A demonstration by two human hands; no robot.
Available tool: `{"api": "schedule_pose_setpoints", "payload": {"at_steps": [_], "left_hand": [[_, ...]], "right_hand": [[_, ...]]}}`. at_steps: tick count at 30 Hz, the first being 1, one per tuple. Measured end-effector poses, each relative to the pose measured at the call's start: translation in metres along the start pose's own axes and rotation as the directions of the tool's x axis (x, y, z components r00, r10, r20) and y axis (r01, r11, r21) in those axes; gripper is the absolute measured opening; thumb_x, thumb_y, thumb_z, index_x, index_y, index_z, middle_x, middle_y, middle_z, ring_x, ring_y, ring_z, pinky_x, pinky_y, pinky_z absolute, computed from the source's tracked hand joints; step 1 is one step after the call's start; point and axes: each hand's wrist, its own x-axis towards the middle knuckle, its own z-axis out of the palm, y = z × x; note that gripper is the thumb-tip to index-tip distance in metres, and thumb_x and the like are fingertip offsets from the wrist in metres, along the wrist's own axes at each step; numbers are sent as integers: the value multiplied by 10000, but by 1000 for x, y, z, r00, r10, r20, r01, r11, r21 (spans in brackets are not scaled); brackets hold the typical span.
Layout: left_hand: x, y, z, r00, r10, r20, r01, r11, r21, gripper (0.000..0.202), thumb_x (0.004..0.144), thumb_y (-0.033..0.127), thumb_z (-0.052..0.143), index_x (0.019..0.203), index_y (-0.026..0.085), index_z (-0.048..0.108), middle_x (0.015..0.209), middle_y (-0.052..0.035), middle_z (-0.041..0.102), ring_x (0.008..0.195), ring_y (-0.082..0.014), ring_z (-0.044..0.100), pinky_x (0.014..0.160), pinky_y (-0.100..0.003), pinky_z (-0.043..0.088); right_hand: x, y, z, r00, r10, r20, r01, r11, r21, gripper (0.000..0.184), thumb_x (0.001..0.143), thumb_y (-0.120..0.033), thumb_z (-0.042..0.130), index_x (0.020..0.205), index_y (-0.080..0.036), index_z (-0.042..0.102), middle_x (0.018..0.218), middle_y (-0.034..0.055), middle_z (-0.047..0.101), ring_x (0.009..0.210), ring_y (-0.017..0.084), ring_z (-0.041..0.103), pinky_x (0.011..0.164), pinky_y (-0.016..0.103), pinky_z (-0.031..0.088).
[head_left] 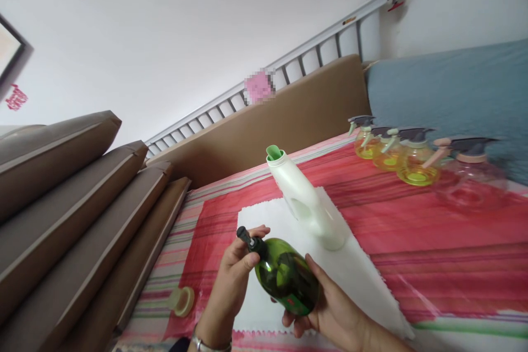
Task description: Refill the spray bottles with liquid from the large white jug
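A dark green pump bottle (284, 275) lies tilted between my two hands, its black pump head pointing to the upper left. My left hand (237, 267) has its thumb and fingers closed around the pump collar. Around the bottle's lower body, my right hand (325, 308) supports it from beneath and from the side. Just beyond stands a white jug (305, 198) with a green spout in its open neck. It rests on a white cloth (259, 214), under my hands too. Left of my left wrist lies a pale, translucent cap (182, 301).
Several spray bottles, among them one with yellow liquid (416, 168) and a clear pink one (470, 181), line the right side. A red striped cloth (412, 231) covers the surface. Stacked brown panels (82, 220) rise at left; a metal rail (305, 60) runs behind.
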Motion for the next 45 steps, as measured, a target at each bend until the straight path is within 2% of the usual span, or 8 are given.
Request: {"api": "schedule_pose_setpoints", "payload": {"at_steps": [3,9,13,21,27,30,36,45], "left_hand": [[-2,0,2,999,-32,-9,32,999,-26,438,742,383,656,1138,201,611,1236,-110,574,1096,-278,508,908,-362,394],[0,-3,6,970,65,-235,-80,995,-55,420,632,341,764,1013,216,639,1141,-90,636,1103,-276,530,908,-370,407],[3,-4,2,964,52,-259,-60,998,-25,266,706,297,710,951,207,659,1124,-74,647,1076,-229,550,951,-352,374],[0,-5,10,953,32,-301,-29,999,17,388,606,338,775,950,197,666,1034,-66,657,954,-219,574,792,-288,454],[-2,-2,7,988,-3,-155,4,1000,1,316,744,320,668,1042,215,659,1196,-76,614,1112,-231,521,923,-308,404],[-3,-2,8,991,9,-134,-12,1000,-21,435,721,385,679,1120,222,620,1279,-93,558,1202,-273,459,966,-353,386],[0,-7,11,969,47,-241,-34,998,57,338,687,337,713,993,206,659,1094,-85,642,966,-236,583,809,-323,455],[-3,0,5,1000,13,-6,-13,1000,7,339,737,360,657,1030,190,654,1204,-110,592,1104,-275,495,903,-350,392]], "right_hand": [[1,2,1,1000,-15,10,15,1000,0,631,879,-615,280,1072,-120,620,849,123,700,654,263,679,520,305,490],[0,-1,1,994,-105,-34,104,994,-27,533,913,-541,284,1154,-152,558,910,142,707,690,274,680,529,308,478],[-2,-4,0,993,-115,-42,113,993,-35,509,907,-546,307,1158,-171,543,916,137,708,692,280,678,536,318,470],[-4,-5,7,988,-143,-61,137,986,-93,480,879,-525,423,1172,-167,552,1019,156,686,756,269,665,587,330,469],[-4,-5,5,992,-105,-76,99,992,-84,526,877,-569,377,1134,-159,585,915,140,706,687,261,668,543,315,454],[-4,-5,6,991,-118,-59,113,990,-79,513,884,-557,373,1142,-165,581,945,142,704,713,266,669,565,322,459],[-4,-4,5,991,-121,-55,116,989,-89,500,892,-536,377,1178,-165,552,992,156,696,723,266,672,567,320,465],[-1,-1,0,998,36,-42,-37,999,-30,650,870,-632,292,984,-100,648,791,115,693,589,236,669,498,295,482]]}}
